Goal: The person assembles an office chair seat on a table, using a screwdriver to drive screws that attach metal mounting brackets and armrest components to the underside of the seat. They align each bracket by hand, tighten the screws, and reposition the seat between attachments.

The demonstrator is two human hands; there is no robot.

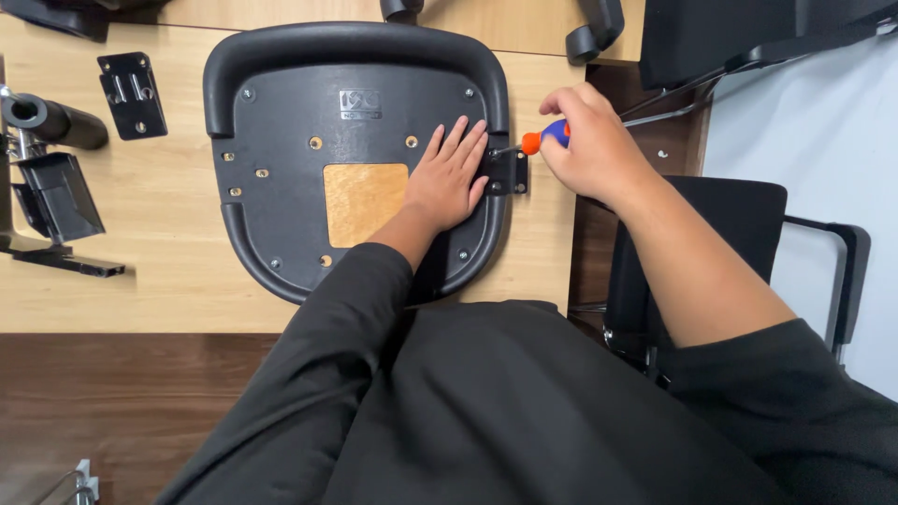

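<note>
Hands work at the right edge of an upturned black seat pan that lies on a light wooden table. Its underside faces up, showing a square wooden patch in the middle and several screw holes around it.

The left hand lies flat on the pan, palm down, fingers straight and close together, gripping nothing. Its fingertips reach just beside a small black bracket at the pan's right rim.

The right hand is closed around the handle of a screwdriver with an orange and blue grip. The shaft runs leftward and slightly down, its tip meeting the top of the bracket, close to the left fingertips.

On the table, well apart to the left, sit 1 flat black mounting plate, a black cylinder and a black metal mechanism. Caster wheels show past the table's far edge. A black chair stands to the right of the table, under the right forearm. Dark sleeves cover the left arm and the right upper arm.
</note>
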